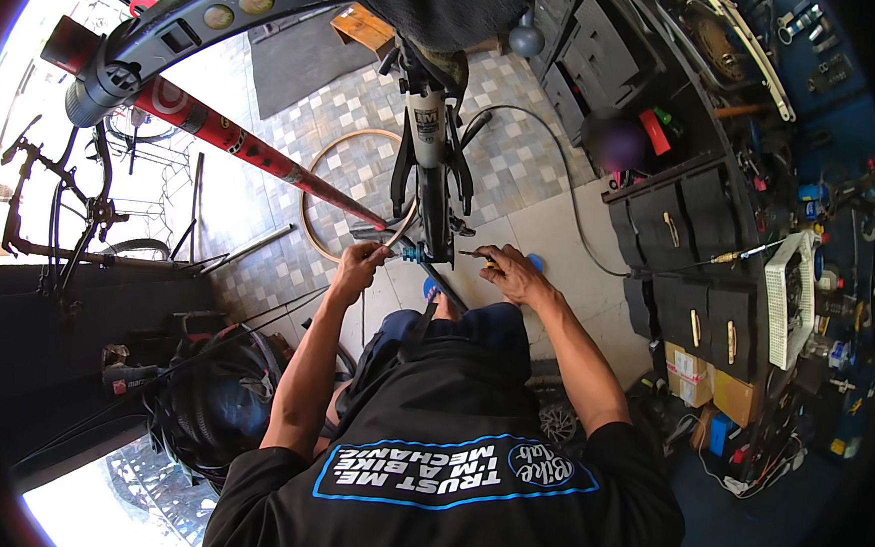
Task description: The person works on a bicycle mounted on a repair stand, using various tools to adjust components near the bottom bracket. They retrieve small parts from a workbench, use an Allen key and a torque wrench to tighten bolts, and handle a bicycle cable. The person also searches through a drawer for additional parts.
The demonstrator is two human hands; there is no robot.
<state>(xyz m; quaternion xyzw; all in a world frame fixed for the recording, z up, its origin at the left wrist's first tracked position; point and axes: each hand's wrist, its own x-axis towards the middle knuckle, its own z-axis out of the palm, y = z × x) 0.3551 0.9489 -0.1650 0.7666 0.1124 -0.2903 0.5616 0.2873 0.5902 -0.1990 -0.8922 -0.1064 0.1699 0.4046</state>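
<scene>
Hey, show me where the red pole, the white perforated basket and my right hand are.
Red pole [264, 155]: head view, middle of its shaft.
White perforated basket [793, 307]: head view, perforated side.
Right hand [517, 270]: head view, back of the hand.

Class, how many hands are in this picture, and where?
2: the left hand at the turquoise part, the right hand farther right, holding a yellow-handled tool. No others show.

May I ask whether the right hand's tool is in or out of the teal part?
Out: the tool ends visibly short of the teal part.
</scene>
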